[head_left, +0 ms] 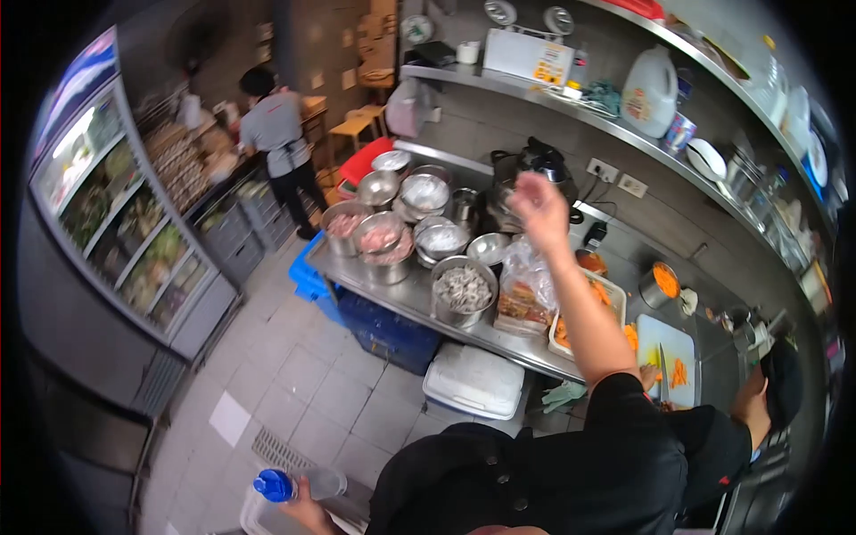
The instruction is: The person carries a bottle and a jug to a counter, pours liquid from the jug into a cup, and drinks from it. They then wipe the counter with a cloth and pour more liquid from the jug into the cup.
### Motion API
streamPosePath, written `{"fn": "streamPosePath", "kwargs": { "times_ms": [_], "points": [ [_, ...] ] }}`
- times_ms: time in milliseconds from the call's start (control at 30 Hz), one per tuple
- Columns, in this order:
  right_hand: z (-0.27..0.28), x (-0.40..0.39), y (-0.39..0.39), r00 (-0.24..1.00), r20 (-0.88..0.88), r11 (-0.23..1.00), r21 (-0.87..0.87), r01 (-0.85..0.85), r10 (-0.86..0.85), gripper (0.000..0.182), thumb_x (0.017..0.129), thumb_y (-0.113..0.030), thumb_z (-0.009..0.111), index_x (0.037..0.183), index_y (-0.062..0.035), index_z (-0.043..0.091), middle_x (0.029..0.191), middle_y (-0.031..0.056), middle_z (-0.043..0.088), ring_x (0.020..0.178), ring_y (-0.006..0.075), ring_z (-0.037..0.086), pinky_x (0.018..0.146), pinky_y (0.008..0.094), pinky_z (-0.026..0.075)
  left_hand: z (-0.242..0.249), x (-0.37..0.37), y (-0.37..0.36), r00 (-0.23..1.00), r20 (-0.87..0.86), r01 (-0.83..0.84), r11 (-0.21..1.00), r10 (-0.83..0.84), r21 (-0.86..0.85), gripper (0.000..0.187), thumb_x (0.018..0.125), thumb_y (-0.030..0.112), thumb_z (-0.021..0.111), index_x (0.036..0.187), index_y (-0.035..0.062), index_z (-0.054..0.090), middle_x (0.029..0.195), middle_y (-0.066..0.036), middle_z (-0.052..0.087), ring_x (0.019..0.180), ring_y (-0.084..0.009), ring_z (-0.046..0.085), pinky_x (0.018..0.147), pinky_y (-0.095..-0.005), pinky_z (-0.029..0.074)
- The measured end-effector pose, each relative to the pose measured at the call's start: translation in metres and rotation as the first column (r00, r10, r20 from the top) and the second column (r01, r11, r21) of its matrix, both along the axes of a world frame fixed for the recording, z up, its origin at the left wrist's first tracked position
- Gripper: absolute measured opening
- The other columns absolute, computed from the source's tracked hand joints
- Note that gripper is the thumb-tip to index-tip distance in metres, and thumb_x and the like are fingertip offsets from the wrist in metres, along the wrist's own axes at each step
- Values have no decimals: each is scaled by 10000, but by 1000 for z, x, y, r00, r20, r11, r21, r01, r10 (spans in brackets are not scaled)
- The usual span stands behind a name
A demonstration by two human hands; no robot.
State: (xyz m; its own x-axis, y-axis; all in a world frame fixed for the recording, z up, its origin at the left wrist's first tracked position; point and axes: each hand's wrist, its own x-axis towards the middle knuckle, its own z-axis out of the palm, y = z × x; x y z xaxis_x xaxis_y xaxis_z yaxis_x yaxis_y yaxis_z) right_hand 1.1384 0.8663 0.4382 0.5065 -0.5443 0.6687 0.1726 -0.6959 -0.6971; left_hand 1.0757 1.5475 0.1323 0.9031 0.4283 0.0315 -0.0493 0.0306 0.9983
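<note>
At the bottom left, my left hand (pixel 306 510) is closed around a clear bottle (pixel 328 482) with a blue lid (pixel 273 485). The bottle is above a pale bin or container (pixel 257 515). My right arm stretches forward over the steel counter, and my right hand (pixel 540 207) is raised in the air, slightly blurred, its fingers apart and nothing visible in them. Near that hand are a dark pot (pixel 506 169), a steel bowl (pixel 489 249) and a clear plastic bag (pixel 528 267). My forearm hides part of a tray of orange pieces (pixel 609 291).
Steel bowls of pink meat (pixel 378 237) and a pot of grey pieces (pixel 465 290) crowd the counter (pixel 410 292). At right, a co-worker in a black cap (pixel 781 385) is by a cutting board (pixel 679 337) with a knife (pixel 663 370). Another person (pixel 272 134) stands beyond. A lidded white box (pixel 473 382) is below.
</note>
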Motion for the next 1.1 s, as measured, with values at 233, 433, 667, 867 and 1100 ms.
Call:
{"fn": "streamPosePath", "kwargs": {
  "times_ms": [233, 433, 667, 867, 1100],
  "points": [
    [152, -64, -272, 589, 136, 560, -199, 804, -797, 403, 906, -338, 774, 1179, -44, 739, 1104, 197, 791, 1060, 393, 756, 947, 473, 581, -10, 130, -41, 958, -19, 285, 939, -287, 195, 460, 798, -46, 827, 1239, -44, 694, 1162, -104, 712, 1045, -252, 662, 992, -396, 520],
    [258, -78, -424, 343, 154, 317, -172, 933, -927, 655, 831, -400, 753, 1383, -56, 679, 1288, 252, 737, 1268, 420, 674, 1115, 458, 506, 39, 188, -134, 970, -41, 243, 941, -240, 236, 435, 809, -14, 817, 1223, -51, 688, 1161, -116, 701, 1066, -263, 646, 1007, -415, 503],
    [302, -76, -546, 306, -91, 318, -174, 932, -948, 903, 841, -486, 769, 1582, -48, 497, 1504, 241, 622, 1413, 401, 585, 1188, 463, 453, 66, 217, -205, 974, -10, 225, 951, -228, 212, 443, 812, 9, 777, 1239, -61, 684, 1165, -113, 703, 1076, -256, 644, 1013, -415, 503],
    [314, -97, -596, 337, -158, 371, -295, 881, -928, 773, 924, -542, 704, 1540, -93, 573, 1496, 211, 639, 1418, 390, 587, 1181, 462, 458, 63, 236, -235, 967, -22, 251, 946, -252, 206, 460, 805, 42, 792, 1241, -60, 689, 1167, -116, 714, 1044, -259, 657, 991, -413, 514],
    [348, -96, -547, 100, 97, 53, -398, 916, -990, 694, 977, -608, 639, 1470, -120, 652, 1366, 194, 701, 1307, 381, 646, 1097, 470, 510, 82, 266, -255, 966, -86, 256, 930, -242, 263, 493, 772, 32, 819, 1245, -34, 696, 1175, -114, 721, 1075, -250, 678, 1052, -402, 507]
  ]
}}
